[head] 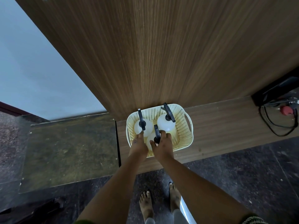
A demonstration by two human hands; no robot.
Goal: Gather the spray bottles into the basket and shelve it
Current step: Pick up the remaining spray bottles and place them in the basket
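Note:
A cream perforated basket (183,126) stands on a low wooden ledge (223,120) against a tall wood panel. Three white spray bottles with black trigger heads stand inside it: one at the left (146,127), one at the back right (165,124), one at the front (151,140). My right hand (161,146) is closed around the neck of the front bottle, just under its black head (156,134). My left hand (139,147) rests on the basket's near left rim, its fingertips touching the left bottle; I cannot tell whether it grips the rim.
A tall wood-grain panel (161,54) rises behind the basket. Black cables and a red plug (286,110) lie on the ledge at the right. A glass-topped surface (69,147) sits to the left. My bare feet (160,202) stand on dark stone floor.

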